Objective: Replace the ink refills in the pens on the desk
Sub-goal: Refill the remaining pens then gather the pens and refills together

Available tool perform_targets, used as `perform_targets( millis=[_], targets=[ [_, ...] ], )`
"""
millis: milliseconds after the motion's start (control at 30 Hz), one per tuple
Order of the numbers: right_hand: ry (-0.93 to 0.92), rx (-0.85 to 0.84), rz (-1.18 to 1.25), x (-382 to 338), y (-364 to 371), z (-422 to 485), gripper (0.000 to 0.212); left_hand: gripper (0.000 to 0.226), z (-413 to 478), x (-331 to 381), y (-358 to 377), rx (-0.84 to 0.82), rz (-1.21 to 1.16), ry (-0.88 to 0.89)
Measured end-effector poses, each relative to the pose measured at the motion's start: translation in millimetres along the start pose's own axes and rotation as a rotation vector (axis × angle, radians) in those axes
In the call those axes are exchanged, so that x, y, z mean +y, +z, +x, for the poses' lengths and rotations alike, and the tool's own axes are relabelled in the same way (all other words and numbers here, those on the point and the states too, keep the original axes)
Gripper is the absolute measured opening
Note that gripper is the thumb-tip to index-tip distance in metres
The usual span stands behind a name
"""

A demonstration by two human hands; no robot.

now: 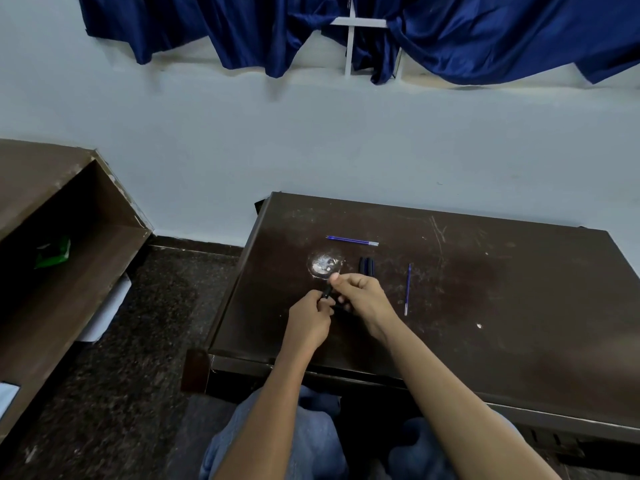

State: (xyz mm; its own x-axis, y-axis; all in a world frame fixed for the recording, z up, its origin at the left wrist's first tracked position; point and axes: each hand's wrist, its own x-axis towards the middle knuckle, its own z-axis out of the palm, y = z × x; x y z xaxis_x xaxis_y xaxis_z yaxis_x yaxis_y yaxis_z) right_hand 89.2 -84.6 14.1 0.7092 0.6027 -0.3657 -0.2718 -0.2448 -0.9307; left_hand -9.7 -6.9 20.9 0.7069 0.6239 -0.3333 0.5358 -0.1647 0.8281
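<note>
Desk (485,306) near left edge | left hand (308,320), right hand (363,299) fingers (349,280) pinch pen (326,292) | refill (407,289) just right

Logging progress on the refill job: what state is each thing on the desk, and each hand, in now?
Black pen: held above the desk by both hands; open or assembled, cannot tell.
Left hand: curled round the pen.
Right hand: pinching the pen.
Cluster of dark pens: lying side by side, untouched.
Far thin blue refill: lying loose.
Right-side thin blue refill: lying loose.
Dark brown wooden desk: scratched, with a worn pale patch.
</note>
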Motion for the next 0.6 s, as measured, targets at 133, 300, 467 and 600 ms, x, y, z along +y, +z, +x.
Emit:
perform_targets(
  millis=[133, 300, 467, 600],
  targets=[
    [0.058, 0.047, 0.158, -7, 6, -7, 0.024, 0.026, -4, 5, 2, -0.004, -0.006, 0.039],
    [0.108, 0.070, 0.268, -13, -2, -12, 0.025, 0.029, -7, 12, 5, -0.067, -0.091, -0.027],
    [0.082, -0.020, 0.347, -11, -10, -20, 0.015, 0.027, -12, 21, 4, -0.184, -0.262, -0.156],
    [0.059, -0.079, 0.420, -11, -16, -22, 0.016, 0.027, -18, 31, 2, -0.282, -0.420, -0.226]
  ],
)
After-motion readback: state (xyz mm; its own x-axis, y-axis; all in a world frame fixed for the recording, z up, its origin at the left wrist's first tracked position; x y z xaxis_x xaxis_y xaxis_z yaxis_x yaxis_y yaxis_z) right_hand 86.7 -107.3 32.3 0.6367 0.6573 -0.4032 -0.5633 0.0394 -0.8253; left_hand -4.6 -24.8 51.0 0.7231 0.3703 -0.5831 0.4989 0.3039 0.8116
